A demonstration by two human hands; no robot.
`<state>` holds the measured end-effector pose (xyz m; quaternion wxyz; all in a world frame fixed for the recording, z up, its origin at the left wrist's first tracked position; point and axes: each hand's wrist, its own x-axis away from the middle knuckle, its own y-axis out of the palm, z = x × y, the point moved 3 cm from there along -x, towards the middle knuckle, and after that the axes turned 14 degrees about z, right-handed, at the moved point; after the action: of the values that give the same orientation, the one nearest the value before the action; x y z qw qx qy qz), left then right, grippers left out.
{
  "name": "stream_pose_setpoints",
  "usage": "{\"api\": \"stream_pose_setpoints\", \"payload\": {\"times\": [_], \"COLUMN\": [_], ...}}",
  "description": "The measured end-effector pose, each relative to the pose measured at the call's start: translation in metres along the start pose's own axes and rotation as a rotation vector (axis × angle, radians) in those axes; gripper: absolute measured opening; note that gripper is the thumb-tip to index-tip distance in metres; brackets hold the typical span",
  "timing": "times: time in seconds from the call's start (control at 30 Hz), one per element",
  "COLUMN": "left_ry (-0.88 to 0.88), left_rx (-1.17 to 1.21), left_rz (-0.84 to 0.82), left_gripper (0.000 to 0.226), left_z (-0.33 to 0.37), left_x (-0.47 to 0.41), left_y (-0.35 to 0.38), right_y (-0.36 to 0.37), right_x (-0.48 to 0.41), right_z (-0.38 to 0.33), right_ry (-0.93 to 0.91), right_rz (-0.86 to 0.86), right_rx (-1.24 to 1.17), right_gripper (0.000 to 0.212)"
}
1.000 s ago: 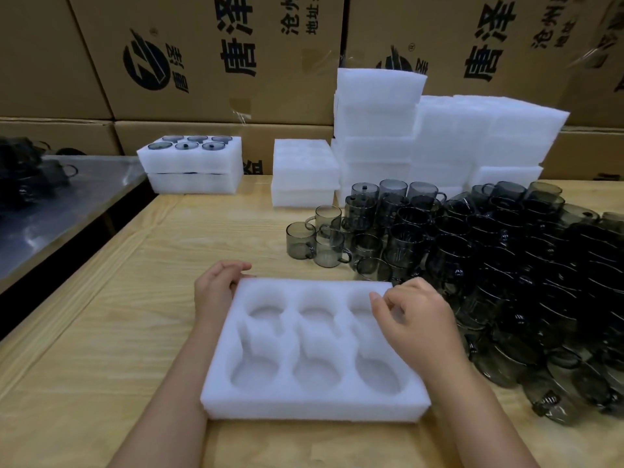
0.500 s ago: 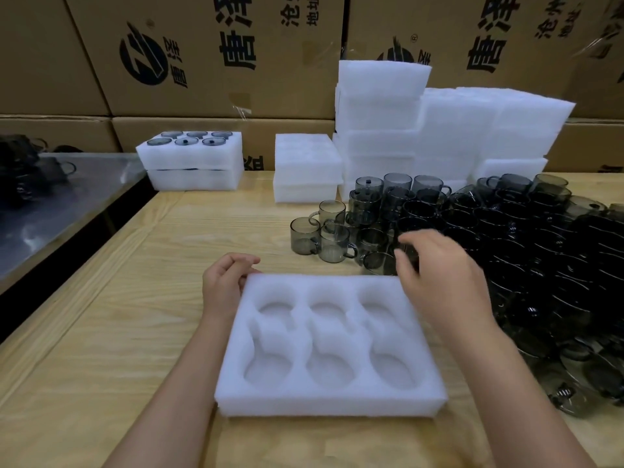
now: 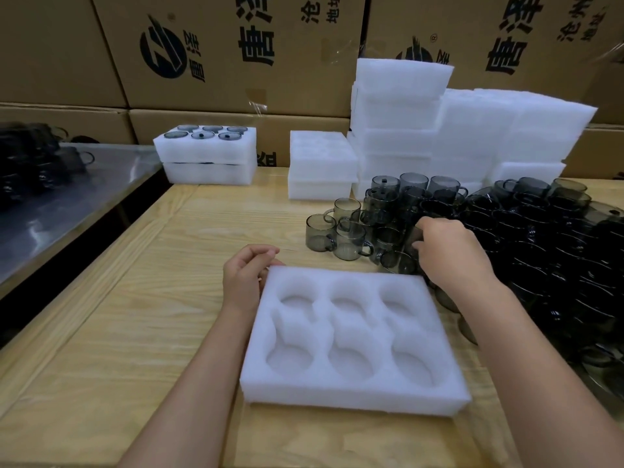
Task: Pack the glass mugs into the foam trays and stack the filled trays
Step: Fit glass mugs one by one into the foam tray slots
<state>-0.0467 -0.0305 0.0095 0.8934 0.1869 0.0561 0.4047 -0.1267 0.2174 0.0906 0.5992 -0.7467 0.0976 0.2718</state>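
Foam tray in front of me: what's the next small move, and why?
Probably lift one glass mug with the right hand into a pocket: the foam tray shows six empty pockets, that hand's fingers are among the mugs, and the left hand rests at the tray's corner.

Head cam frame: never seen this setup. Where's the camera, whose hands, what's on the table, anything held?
No robot here: a person packs by hand, and the one camera sits on their head, looking down and forward. On the wooden table lies a foam tray with six empty pockets. The left hand rests against its far left corner, fingers loosely curled, holding nothing. The right hand reaches into the pile of smoky glass mugs, curling at one of them; a firm grip can't be confirmed. Behind: a stack of filled trays at left, stacks of spare foam, cardboard boxes.
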Motion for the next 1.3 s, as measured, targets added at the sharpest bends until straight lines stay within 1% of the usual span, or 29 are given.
{"api": "stream_pose_setpoints", "payload": {"times": [0.07,0.13,0.23,0.3,0.37,0.4,0.47,0.5,0.53,0.6,0.63,0.7,0.73,0.77,0.83,0.87,0.9,0.97,1.07,1.17,1.23,1.3], "left_ry": [0.021,0.044,0.074,0.016,-0.021,-0.012,-0.007,-0.018,-0.026,-0.055,-0.084,-0.136,-0.147,-0.149,-0.139,-0.126,-0.119,-0.151,-0.160,-0.160,-0.158,-0.176], "left_rx": [-0.013,-0.020,-0.035,0.018,0.101,0.123,0.101,0.091,0.090,0.105,0.122,0.161,0.171,0.174,0.151,0.131,0.117,0.110,0.097,0.093,0.054,0.021], "left_rz": [-0.036,-0.111,-0.201,-0.246,-0.378,-0.431,-0.434,-0.426,-0.426,-0.445,-0.462,-0.492,-0.499,-0.505,-0.537,-0.560,-0.572,-0.556,-0.566,-0.595,-0.664,-0.674], "left_gripper": [0.013,0.007,0.028,0.037,0.040,0.043,0.058,0.066,0.070,0.070,0.069,0.076,0.081,0.084,0.081,0.075,0.067,0.059,0.063,0.069,0.071,0.069], "left_z": [0.000,0.000,0.001,0.001,0.002,0.002,0.002,0.002,0.002,0.002,0.002,0.005,0.007,0.009,0.011,0.012,0.013,0.012,0.010,0.008,0.006,0.005], "left_x": [0.001,0.001,-0.005,-0.008,-0.007,-0.006,-0.004,-0.003,-0.002,-0.001,0.001,0.004,0.005,0.006,0.008,0.009,0.011,0.011,0.010,0.010,0.012,0.013], "left_y": [0.000,0.000,0.000,0.000,0.002,0.003,0.002,0.002,0.002,0.002,0.003,0.003,0.003,0.003,0.003,0.004,0.004,0.004,0.004,0.005,0.007,0.008], "right_y": [-0.011,-0.025,-0.040,-0.036,-0.023,-0.016,-0.007,-0.004,-0.003,-0.004,-0.007,-0.014,-0.017,-0.018,-0.018,-0.017,-0.016,-0.014,-0.013,-0.013,-0.013,-0.012], "right_x": [0.003,0.007,0.011,0.012,0.015,0.016,0.018,0.020,0.021,0.021,0.019,0.013,0.010,0.008,0.009,0.011,0.014,0.015,0.014,0.013,0.012,0.010], "right_z": [-0.016,-0.040,-0.081,-0.108,-0.129,-0.135,-0.139,-0.139,-0.138,-0.136,-0.134,-0.126,-0.122,-0.119,-0.115,-0.115,-0.116,-0.116,-0.115,-0.110,-0.107,-0.104], "right_ry": [-0.038,-0.072,-0.135,-0.171,-0.191,-0.186,-0.170,-0.170,-0.179,-0.197,-0.183,-0.141,-0.142,-0.157,-0.200,-0.234,-0.276,-0.326,-0.313,-0.289,-0.258,-0.225], "right_rz": [0.042,0.064,0.059,-0.034,-0.140,-0.162,-0.165,-0.166,-0.169,-0.155,-0.128,-0.080,-0.085,-0.130,-0.319,-0.409,-0.455,-0.438,-0.414,-0.403,-0.379,-0.361], "right_rx": [-0.168,-0.388,-0.642,-0.746,-0.754,-0.744,-0.764,-0.781,-0.795,-0.826,-0.858,-0.930,-0.956,-0.981,-1.029,-1.032,-1.015,-0.954,-0.895,-0.893,-0.880,-0.844], "right_gripper": [0.007,0.006,0.007,0.009,0.019,0.024,0.030,0.030,0.026,0.009,0.010,0.023,0.030,0.037,0.048,0.052,0.055,0.057,0.056,0.058,0.051,0.043]}}
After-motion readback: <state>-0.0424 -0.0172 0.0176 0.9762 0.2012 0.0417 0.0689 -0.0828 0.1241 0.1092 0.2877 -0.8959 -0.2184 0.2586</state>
